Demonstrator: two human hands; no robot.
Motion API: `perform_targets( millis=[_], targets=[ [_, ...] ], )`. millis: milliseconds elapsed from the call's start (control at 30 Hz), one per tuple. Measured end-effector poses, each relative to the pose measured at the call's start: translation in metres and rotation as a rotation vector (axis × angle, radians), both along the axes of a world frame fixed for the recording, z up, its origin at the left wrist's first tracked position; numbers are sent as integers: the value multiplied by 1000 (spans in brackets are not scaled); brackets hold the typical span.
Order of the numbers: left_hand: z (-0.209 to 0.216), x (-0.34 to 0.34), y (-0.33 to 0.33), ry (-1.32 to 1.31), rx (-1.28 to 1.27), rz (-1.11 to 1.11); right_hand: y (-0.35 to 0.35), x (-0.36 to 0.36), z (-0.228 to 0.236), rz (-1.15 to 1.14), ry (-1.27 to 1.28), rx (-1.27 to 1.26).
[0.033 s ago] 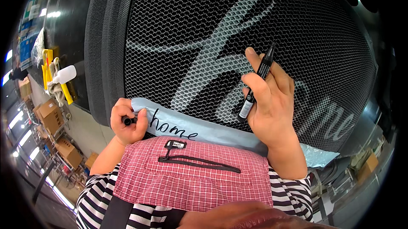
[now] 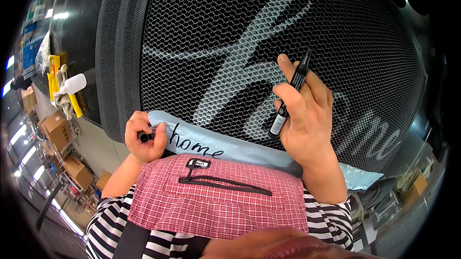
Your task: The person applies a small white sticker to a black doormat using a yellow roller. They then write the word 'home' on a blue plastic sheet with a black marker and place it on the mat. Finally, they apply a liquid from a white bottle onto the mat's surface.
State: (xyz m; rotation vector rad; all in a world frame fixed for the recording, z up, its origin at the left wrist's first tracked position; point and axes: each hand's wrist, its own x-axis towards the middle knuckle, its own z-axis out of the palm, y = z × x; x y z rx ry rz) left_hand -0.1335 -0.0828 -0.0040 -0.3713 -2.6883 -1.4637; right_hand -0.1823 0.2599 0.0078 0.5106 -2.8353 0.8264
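In my right hand I hold a black marker pen, laid slantwise across the fingers, its tapered end pointing away from me. This hand is over a black mesh panel that bears large pale lettering. My left hand is closed around a small black cap, its open end showing. The same hand is at the left end of a light-blue plastic film strip, seemingly pinching it. Black handwritten letters stand on the strip, which runs along the panel's near edge and passes behind my right wrist.
A ribbed black border edges the panel on the left. Beyond it, a white bottle lies by yellow-handled tools on a dark surface. Cardboard boxes are on racks at lower left. My red checked apron meets the strip.
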Motion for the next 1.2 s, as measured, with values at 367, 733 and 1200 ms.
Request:
perform_targets(
  millis=[367, 733, 1200],
  targets=[
    [-1, 1, -1, 20, -22, 18, 2, 0, 2, 29, 1, 1],
    [-1, 6, -5, 35, 8, 36, -1, 4, 5, 34, 24, 2],
    [-1, 1, 1, 18, 99, 53, -6, 0, 17, 10, 17, 2]
  ],
)
